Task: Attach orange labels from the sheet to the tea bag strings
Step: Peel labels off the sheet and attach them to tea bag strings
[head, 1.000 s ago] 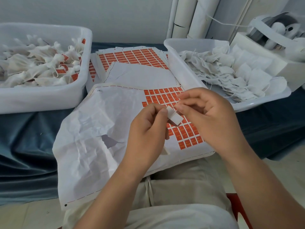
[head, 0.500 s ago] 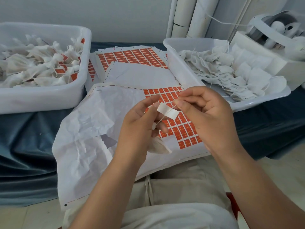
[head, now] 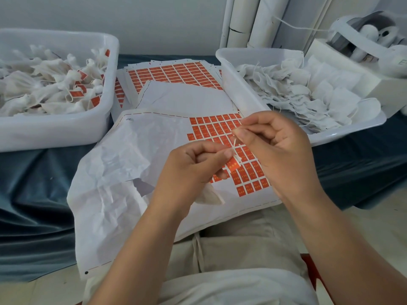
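Observation:
My left hand (head: 189, 170) pinches a small orange label (head: 234, 165) at its top edge, above the label sheet (head: 154, 155). A white string (head: 234, 143) runs from the label up to my right hand (head: 277, 148), which pinches the string's upper end between thumb and forefinger. The white tea bag (head: 209, 197) hangs below my left hand, mostly hidden by it. The sheet lies on my lap and the cloth, with orange labels left only on its right part and crumpled bare backing on the left.
A white tub (head: 66, 128) at left holds tea bags with orange labels. A white tub (head: 231, 69) at right holds plain tea bags. More label sheets (head: 171, 73) lie between the tubs. A white machine (head: 363, 47) stands at far right, white tubes (head: 246, 20) behind.
The label was white side up between both hands; now its orange face shows. My right hand moved up and right along the string, drawing it taut.

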Available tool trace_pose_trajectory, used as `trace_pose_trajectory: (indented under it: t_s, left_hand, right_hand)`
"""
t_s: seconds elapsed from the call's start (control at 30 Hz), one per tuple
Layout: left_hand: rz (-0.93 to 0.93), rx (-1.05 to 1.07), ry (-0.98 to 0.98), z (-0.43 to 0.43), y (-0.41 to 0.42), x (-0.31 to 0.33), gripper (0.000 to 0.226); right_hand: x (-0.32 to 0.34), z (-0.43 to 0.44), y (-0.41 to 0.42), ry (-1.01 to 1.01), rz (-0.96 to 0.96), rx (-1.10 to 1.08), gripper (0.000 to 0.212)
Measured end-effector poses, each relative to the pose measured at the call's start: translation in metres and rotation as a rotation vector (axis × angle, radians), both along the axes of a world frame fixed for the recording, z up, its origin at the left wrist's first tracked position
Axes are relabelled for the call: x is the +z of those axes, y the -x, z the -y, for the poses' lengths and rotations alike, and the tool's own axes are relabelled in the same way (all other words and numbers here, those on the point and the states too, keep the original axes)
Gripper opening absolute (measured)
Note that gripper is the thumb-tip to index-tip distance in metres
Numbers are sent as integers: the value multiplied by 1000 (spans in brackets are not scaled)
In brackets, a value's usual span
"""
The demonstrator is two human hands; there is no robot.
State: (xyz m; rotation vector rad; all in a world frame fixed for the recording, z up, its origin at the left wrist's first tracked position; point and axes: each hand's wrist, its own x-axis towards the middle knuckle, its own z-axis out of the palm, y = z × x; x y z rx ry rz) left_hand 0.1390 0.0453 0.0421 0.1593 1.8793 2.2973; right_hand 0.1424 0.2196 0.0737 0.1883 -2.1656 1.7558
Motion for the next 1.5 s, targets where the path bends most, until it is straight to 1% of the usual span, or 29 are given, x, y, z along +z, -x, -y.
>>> trace_pose_trajectory:
  t_s: [0.07, 0.1, 0.2, 0.23, 0.3, 0.33, 0.37, 0.4, 0.43, 0.5, 0.57, 0.67, 0.77, 0.87, 1.03, 1.13, 1.17, 1.3, 1.37, 1.5]
  left_hand:
    - [-53, 5, 38, -1, -1, -2, 8]
    - [-86, 29, 60, -3, -1, -2, 7]
    - [-168, 153, 109, -6, -3, -3, 19]
    - [-191, 202, 108, -7, -3, -3, 20]
    - [-241, 298, 114, -8, -4, -2, 19]
    - [-265, 340, 127, -8, -5, -2, 19]
    - [-283, 372, 140, -8, -5, -2, 19]
    - [-294, 391, 150, -9, -5, -1, 19]
    - [-299, 401, 154, -9, -6, -1, 19]
    - [-302, 408, 156, -9, -6, 0, 15]
    - [-315, 404, 181, -6, -5, 1, 10]
    - [-338, 376, 250, -3, -3, 2, 8]
    - [-332, 349, 261, -2, -3, 3, 7]
    - [-335, 332, 268, 0, -3, 4, 7]
    - [-281, 209, 269, 5, -1, 6, 11]
    - [-260, 183, 274, 6, -1, 5, 2]
    - [-259, 187, 283, 6, -1, 4, 5]
    - [-237, 194, 291, 5, -1, 3, 11]
    - [-226, 181, 294, 6, 0, 2, 12]
    - [-216, 113, 367, 5, 1, -1, 17]
  right_hand:
    - [-1, 0, 0, 30, 2, 16, 15]
    - [-1, 0, 0, 52, 2, 24, 14]
    - [-2, 0, 1, 121, 46, -1, 14]
    - [-3, -1, 3, 126, 96, 1, 19]
    - [-4, -3, 4, 50, 265, 77, 47]
    - [-6, -2, 4, -44, 344, 140, 54]
    - [-9, 1, 3, -145, 382, 207, 53]
    - [-11, 4, 0, -224, 376, 252, 45]
    - [-11, 8, -2, -260, 339, 269, 35]
    - [-12, 12, -4, -256, 251, 267, 22]
    - [-14, 12, -2, -240, 225, 229, 13]
    - [-16, 8, -2, -234, 193, 141, 14]
    - [-17, 9, -4, -281, 118, 106, 13]
    - [-18, 11, -5, -287, 87, 78, 11]
    - [-18, 12, -5, -184, 121, 81, 11]
    - [-20, 10, -5, -196, 114, 66, 11]
    - [-21, 11, -5, -214, 105, 64, 12]
    - [-21, 13, -3, -341, 66, 98, 11]
    - [-21, 13, -3, -431, -5, 94, 7]
    - [-23, 7, 0, -775, -198, 23, 16]
